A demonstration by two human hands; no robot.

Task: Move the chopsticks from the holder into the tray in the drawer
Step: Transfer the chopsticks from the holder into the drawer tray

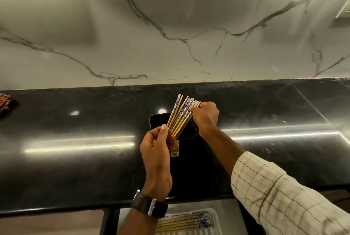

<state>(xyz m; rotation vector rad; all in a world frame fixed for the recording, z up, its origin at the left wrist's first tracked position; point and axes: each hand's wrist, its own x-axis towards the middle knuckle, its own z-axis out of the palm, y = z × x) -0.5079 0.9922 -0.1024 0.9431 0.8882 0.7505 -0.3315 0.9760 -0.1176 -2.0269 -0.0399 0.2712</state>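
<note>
A long black counter [75, 159] holds a black holder [189, 159]. Below it, a tray [214, 215] has chopsticks inside. The left hand [157, 151] pinches more chopsticks [180, 119] standing in the holder. The right hand [205, 116] grips their tops.

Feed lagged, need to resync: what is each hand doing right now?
Left hand: closed on the lower ends of the fanned bundle of tan bamboo chopsticks with blue-and-white patterned tops.
Right hand: closed, pinching the same bundle's patterned tops.
</note>
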